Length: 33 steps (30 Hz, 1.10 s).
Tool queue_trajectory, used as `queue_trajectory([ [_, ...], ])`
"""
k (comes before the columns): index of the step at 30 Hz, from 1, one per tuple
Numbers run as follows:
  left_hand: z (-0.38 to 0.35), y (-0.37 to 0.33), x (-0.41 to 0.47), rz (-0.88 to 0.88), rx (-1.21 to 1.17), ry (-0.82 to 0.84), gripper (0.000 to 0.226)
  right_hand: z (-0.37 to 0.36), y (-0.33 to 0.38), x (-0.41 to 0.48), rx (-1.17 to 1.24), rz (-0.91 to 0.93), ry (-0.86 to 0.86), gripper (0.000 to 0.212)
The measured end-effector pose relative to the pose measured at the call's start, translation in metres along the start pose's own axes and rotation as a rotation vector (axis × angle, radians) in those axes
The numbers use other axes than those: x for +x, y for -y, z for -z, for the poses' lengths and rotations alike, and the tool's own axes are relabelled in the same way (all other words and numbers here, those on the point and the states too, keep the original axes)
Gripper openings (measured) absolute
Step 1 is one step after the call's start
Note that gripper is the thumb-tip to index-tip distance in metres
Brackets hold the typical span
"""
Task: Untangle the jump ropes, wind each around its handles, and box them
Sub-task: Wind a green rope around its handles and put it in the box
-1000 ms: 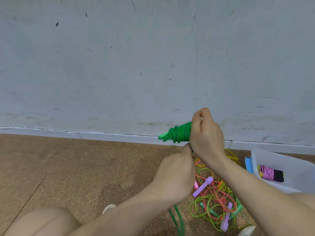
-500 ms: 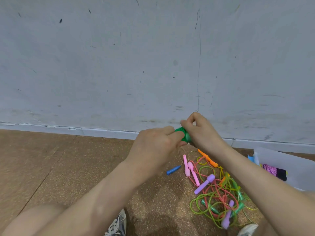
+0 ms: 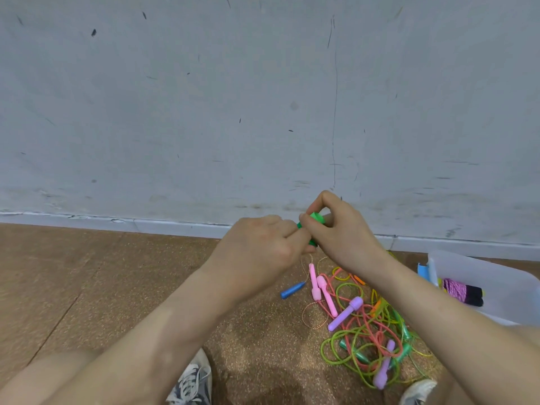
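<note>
Green wound jump rope sits gripped between both curled hands, left hand and right hand, above the floor.

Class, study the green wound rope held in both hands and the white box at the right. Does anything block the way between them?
Nothing visible does. The left hand and right hand grip the green rope in the air; the tangled ropes lie lower, on the floor, and the box shows no lid.

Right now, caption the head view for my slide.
Left hand and right hand grip a green jump rope near tangled coloured ropes on brown cork floor, clear plastic box nearby.
</note>
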<state>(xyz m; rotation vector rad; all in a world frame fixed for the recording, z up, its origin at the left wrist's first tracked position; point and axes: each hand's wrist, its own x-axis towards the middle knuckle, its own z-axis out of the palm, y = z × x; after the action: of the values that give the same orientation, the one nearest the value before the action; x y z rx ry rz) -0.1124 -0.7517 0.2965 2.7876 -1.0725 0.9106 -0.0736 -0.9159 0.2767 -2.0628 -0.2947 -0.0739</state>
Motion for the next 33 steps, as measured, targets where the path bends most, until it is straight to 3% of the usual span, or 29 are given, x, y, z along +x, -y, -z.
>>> queue_trajectory([
  [5,0.007,0.02,0.002,0.136,-0.104,0.099,0.042,0.007,0.012,-0.006,-0.004,0.2,0.081,0.014],
  [8,0.007,0.023,0.005,0.148,-0.108,0.136,0.033,0.012,0.016,-0.009,-0.2,0.302,0.125,0.015],
  [10,0.007,0.023,0.004,0.166,-0.223,0.16,0.025,0.014,0.021,-0.012,-0.309,0.361,0.174,0.016],
  [12,0.009,0.025,0.002,0.204,-0.375,0.209,0.032,0.017,0.025,-0.015,-0.356,0.389,0.257,0.016],
  [15,0.014,0.025,0.001,0.363,-0.651,0.234,0.022,0.027,0.029,-0.015,-0.318,0.328,0.42,0.014],
  [16,0.015,0.025,0.002,0.461,-0.792,0.242,0.012,0.03,0.03,-0.015,-0.256,0.279,0.475,0.014],
  [20,0.013,0.022,0.007,0.729,-1.254,0.318,0.011,0.035,0.036,-0.016,0.095,0.1,0.586,0.019],
  [26,0.003,0.016,0.004,0.789,-1.582,0.457,0.024,0.038,0.04,-0.015,0.43,0.016,0.557,0.018],
  [30,-0.014,-0.002,0.003,0.879,-1.491,0.399,0.026,0.029,0.033,-0.012,0.633,-0.011,0.329,0.012],
  [33,-0.022,-0.026,-0.001,0.861,-1.276,0.405,0.028,0.024,0.027,-0.003,0.6,-0.055,0.049,0.017],
])
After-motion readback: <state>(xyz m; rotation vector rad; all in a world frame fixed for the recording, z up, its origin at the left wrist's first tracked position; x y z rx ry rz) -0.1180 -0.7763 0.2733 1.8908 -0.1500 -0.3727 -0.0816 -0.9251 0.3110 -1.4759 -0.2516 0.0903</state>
